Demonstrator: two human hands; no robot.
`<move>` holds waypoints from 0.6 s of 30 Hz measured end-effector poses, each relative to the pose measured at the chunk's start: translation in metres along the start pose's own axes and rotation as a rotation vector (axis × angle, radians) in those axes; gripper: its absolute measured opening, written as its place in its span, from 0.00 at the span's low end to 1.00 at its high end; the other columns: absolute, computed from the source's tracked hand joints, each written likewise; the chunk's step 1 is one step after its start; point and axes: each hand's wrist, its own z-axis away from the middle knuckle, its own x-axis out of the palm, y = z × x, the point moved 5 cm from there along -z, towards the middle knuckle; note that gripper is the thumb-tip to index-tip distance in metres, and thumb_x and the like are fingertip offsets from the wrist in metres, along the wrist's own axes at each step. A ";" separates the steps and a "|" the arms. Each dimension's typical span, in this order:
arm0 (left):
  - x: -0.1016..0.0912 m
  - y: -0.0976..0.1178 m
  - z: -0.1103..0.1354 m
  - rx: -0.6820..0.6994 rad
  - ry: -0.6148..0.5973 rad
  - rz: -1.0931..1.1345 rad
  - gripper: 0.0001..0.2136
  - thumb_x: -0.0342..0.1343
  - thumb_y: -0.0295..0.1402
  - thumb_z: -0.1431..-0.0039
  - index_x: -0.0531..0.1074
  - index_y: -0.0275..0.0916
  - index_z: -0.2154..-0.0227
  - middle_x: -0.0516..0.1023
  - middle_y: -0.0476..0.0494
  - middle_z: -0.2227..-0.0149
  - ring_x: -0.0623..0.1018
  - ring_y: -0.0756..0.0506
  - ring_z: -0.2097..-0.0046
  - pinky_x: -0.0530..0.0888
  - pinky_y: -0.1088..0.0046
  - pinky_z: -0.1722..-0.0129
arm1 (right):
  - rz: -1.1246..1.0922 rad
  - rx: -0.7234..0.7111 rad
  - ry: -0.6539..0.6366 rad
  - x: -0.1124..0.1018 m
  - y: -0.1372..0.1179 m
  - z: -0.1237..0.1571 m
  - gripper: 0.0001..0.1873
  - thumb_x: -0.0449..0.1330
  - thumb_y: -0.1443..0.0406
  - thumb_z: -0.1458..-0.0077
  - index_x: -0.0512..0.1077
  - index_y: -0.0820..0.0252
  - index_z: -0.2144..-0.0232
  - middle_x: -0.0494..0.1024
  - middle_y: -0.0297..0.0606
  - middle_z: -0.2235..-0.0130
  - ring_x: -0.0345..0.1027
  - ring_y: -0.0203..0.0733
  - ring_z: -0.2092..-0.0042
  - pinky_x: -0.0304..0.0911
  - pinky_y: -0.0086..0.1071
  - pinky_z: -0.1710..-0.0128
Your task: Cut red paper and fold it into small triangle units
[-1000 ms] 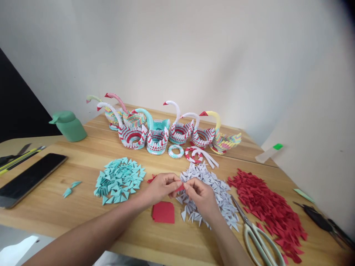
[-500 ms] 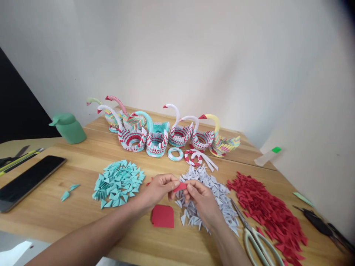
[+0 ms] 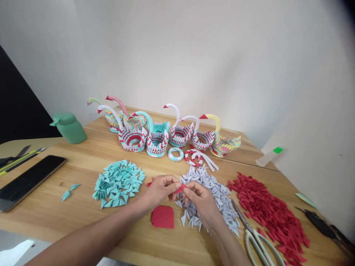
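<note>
Between my fingertips is a small piece of red paper (image 3: pixel 181 188), partly covered by both thumbs. My left hand (image 3: pixel 163 190) pinches its left end, and my right hand (image 3: pixel 199 197) grips the right end. Just below them a stack of red paper squares (image 3: pixel 163 217) lies on the wooden table (image 3: pixel 130 236). Beneath and behind my right hand spreads a heap of pale lilac folded triangles (image 3: pixel 216 186). A heap of turquoise folded triangles (image 3: pixel 119 183) lies to the left, and red folded triangles (image 3: pixel 269 210) are piled at the right. A few red bits peek out behind my left hand.
Several folded-paper swans (image 3: pixel 156 138) stand along the back, with a turquoise-white ring (image 3: pixel 175 154) and a red-white ring (image 3: pixel 193 157) before them. Scissors (image 3: pixel 253 234) lie at front right, a black-handled tool (image 3: pixel 318 223) beyond. Leftward are a phone (image 3: pixel 30 181) and a green container (image 3: pixel 69 128).
My fingers have shifted slightly on the red paper, and less of it shows between them. The rest of the table looks the same, with a very slight shift of view.
</note>
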 end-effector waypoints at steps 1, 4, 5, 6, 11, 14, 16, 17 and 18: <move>0.000 -0.001 0.000 0.005 0.008 -0.020 0.19 0.57 0.48 0.51 0.69 0.34 0.77 0.67 0.52 0.83 0.64 0.54 0.80 0.59 0.77 0.77 | 0.031 -0.010 0.007 0.000 0.000 0.000 0.14 0.62 0.56 0.49 0.70 0.62 0.75 0.70 0.31 0.80 0.63 0.33 0.78 0.58 0.27 0.75; -0.003 -0.001 -0.001 0.012 0.041 -0.070 0.18 0.57 0.48 0.51 0.69 0.34 0.77 0.66 0.53 0.84 0.64 0.54 0.80 0.59 0.77 0.78 | 0.170 -0.067 0.041 -0.001 -0.003 0.001 0.13 0.60 0.56 0.47 0.70 0.61 0.75 0.70 0.30 0.80 0.62 0.33 0.78 0.58 0.26 0.76; -0.003 -0.001 -0.001 0.009 0.048 -0.073 0.18 0.57 0.48 0.51 0.68 0.34 0.77 0.66 0.53 0.84 0.64 0.54 0.80 0.59 0.77 0.78 | 0.224 -0.091 0.054 -0.002 -0.004 0.001 0.13 0.59 0.57 0.47 0.70 0.60 0.74 0.70 0.30 0.79 0.63 0.34 0.77 0.58 0.26 0.76; -0.004 0.000 -0.001 0.004 0.051 -0.067 0.18 0.57 0.48 0.51 0.68 0.34 0.78 0.66 0.53 0.84 0.64 0.53 0.80 0.59 0.77 0.78 | 0.272 -0.117 0.071 -0.004 -0.006 0.002 0.12 0.59 0.57 0.46 0.71 0.60 0.72 0.71 0.31 0.79 0.64 0.35 0.76 0.59 0.27 0.75; -0.007 -0.002 -0.001 -0.058 0.045 0.058 0.18 0.58 0.47 0.52 0.68 0.35 0.78 0.66 0.53 0.85 0.62 0.54 0.82 0.58 0.78 0.79 | 0.481 -0.285 0.242 -0.017 -0.017 0.007 0.10 0.59 0.59 0.46 0.73 0.58 0.64 0.78 0.36 0.71 0.71 0.41 0.70 0.65 0.32 0.66; -0.006 -0.006 -0.002 -0.083 0.018 0.145 0.17 0.59 0.46 0.52 0.69 0.34 0.77 0.66 0.54 0.85 0.63 0.54 0.82 0.59 0.78 0.79 | 0.633 -0.497 0.207 -0.012 -0.027 0.010 0.06 0.57 0.63 0.44 0.74 0.55 0.67 0.79 0.38 0.67 0.72 0.42 0.65 0.66 0.34 0.62; -0.005 -0.009 -0.002 -0.090 0.006 0.181 0.16 0.60 0.45 0.52 0.69 0.34 0.77 0.66 0.54 0.86 0.64 0.54 0.81 0.60 0.78 0.78 | 0.674 -0.625 0.142 -0.006 -0.030 0.012 0.07 0.55 0.66 0.42 0.74 0.55 0.66 0.79 0.39 0.66 0.73 0.43 0.63 0.66 0.35 0.61; -0.005 -0.011 -0.002 -0.095 0.000 0.193 0.16 0.60 0.44 0.52 0.69 0.34 0.77 0.66 0.54 0.86 0.64 0.54 0.81 0.60 0.78 0.78 | 0.684 -0.666 0.122 -0.004 -0.030 0.012 0.08 0.55 0.67 0.42 0.74 0.54 0.65 0.79 0.39 0.65 0.73 0.43 0.62 0.66 0.35 0.61; -0.004 -0.012 -0.003 -0.101 -0.007 0.201 0.15 0.60 0.43 0.52 0.69 0.34 0.77 0.66 0.54 0.86 0.64 0.54 0.82 0.60 0.78 0.78 | 0.692 -0.694 0.108 -0.003 -0.031 0.013 0.08 0.55 0.68 0.42 0.74 0.54 0.65 0.79 0.39 0.65 0.73 0.42 0.62 0.67 0.35 0.61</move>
